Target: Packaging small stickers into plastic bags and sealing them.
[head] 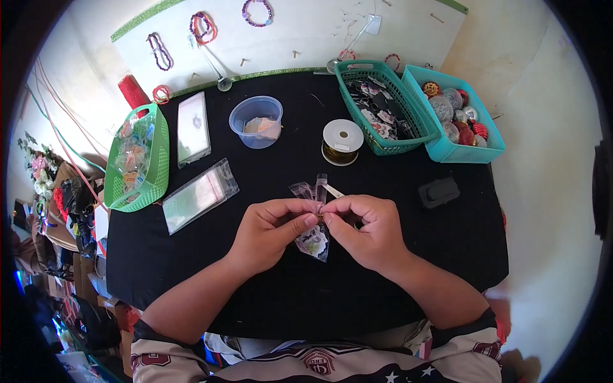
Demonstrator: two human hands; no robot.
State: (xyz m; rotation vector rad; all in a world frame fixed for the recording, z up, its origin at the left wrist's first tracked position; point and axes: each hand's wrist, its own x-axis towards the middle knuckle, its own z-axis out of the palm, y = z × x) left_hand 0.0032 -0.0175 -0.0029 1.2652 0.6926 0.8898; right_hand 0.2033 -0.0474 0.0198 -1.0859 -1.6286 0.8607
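Note:
A small clear plastic bag (312, 243) hangs between my hands, its neck gathered and its loose top flaring upward. Inside it lies a flat cut-out piece with a printed picture. My left hand (273, 230) pinches the gathered neck between thumb and forefinger. From the other side, my right hand (368, 230) grips a short gold tie (321, 216) at the same neck, fingertips almost touching those of the left. What looks like a pair of scissors (333, 190) lies just behind, mostly hidden by the right hand.
Beyond my hands stand a spool of gold ribbon or wire (342, 139), a plastic tub (255, 122), a green basket of cut-outs (388, 107) and a turquoise basket of baubles (467, 153). Plastic bag packs (198, 196) and a light-green basket (155, 172) are left; a black object (438, 192) is right.

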